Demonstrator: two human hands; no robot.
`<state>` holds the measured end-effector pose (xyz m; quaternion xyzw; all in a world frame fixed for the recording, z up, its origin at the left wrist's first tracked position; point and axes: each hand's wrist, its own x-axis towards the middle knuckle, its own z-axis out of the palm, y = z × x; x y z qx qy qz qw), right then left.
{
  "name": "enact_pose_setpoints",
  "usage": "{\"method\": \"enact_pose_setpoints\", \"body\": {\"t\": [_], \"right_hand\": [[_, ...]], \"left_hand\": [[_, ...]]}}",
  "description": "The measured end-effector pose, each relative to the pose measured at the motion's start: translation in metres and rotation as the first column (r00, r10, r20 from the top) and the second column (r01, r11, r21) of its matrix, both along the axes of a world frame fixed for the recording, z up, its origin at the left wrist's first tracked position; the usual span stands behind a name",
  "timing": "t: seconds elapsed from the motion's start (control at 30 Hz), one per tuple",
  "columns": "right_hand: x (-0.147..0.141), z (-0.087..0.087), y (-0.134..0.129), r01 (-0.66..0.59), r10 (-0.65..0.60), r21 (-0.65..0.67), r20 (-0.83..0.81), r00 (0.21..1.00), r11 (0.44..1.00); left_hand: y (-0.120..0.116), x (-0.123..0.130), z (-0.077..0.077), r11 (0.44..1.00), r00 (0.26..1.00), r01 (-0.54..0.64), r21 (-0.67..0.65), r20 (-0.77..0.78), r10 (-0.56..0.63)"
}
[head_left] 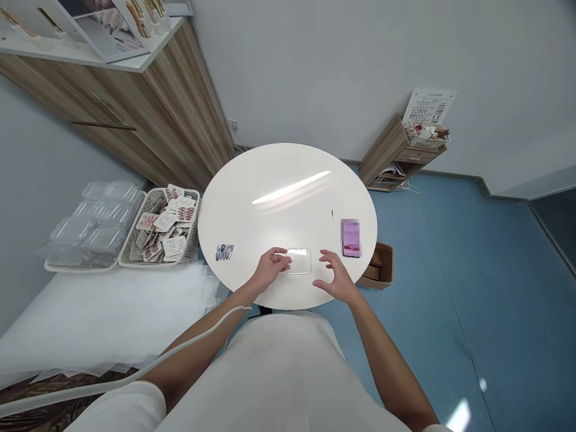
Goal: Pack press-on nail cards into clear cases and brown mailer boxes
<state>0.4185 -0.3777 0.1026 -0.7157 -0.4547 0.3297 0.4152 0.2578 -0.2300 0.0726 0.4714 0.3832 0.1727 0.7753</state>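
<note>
My left hand pinches the left edge of a clear plastic case just over the near part of the round white table. To the right of the case, my right hand is open, its thumb and fingers apart, with a gap between them and the case. Left of my left hand lies a small card of patterned press-on nails. Beyond my right hand is a phone with a pinkish-purple screen.
A basket full of printed cards stands left of the table, beside a tray of clear plastic boxes. White sheets lie below them. A cardboard box sits on the floor at right. A white cable crosses above my left arm.
</note>
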Motion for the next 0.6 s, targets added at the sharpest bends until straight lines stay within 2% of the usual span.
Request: {"method": "enact_pose_setpoints", "body": {"t": [0.1,0.17,0.27,0.43,0.6], "right_hand": [[-0.005,0.011,0.005,-0.145,0.145,-0.001,0.106,0.984,0.989],[-0.011,0.013,0.010,-0.181,0.176,0.019,0.145,0.974,0.983],[-0.018,0.012,0.015,-0.149,0.135,0.078,0.166,0.977,0.986],[-0.018,0.012,0.014,-0.139,0.125,0.132,0.106,0.986,0.981],[-0.016,0.011,0.014,-0.129,0.126,0.157,0.027,0.992,0.979]], "left_hand": [[-0.002,-0.005,0.006,0.998,0.997,0.070,0.002,0.013,-0.070],[-0.002,-0.008,0.012,0.995,0.995,0.100,-0.004,0.023,-0.100],[-0.001,-0.016,0.019,0.988,0.986,0.152,0.024,0.062,-0.153],[0.000,-0.028,0.024,0.948,0.953,0.271,0.166,0.092,-0.289],[-0.002,-0.030,0.023,0.933,0.943,0.295,0.207,0.095,-0.319]]}}
